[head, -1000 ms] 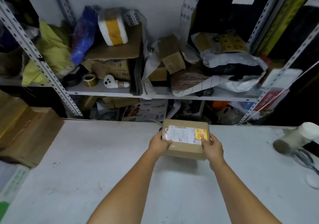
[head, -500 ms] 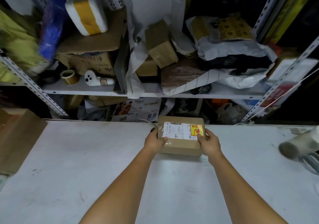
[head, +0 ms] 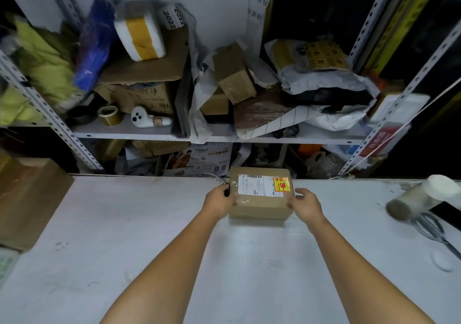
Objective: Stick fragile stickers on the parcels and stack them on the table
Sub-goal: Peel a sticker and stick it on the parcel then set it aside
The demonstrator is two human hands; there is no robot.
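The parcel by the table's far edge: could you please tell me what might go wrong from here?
1. The parcel sits right at the table's far edge; a push could tip it off behind.
2. Only the left hand grips it, the right hand looks loose, so a lift now might tilt it.
3. A white cable runs by the left hand and could snag.

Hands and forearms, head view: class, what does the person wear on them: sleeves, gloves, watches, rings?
Nothing shows. The left forearm and right forearm are bare down to the picture's bottom edge, no sleeve in view. The left hand and right hand carry no glove, watch, bracelet or visible ring.
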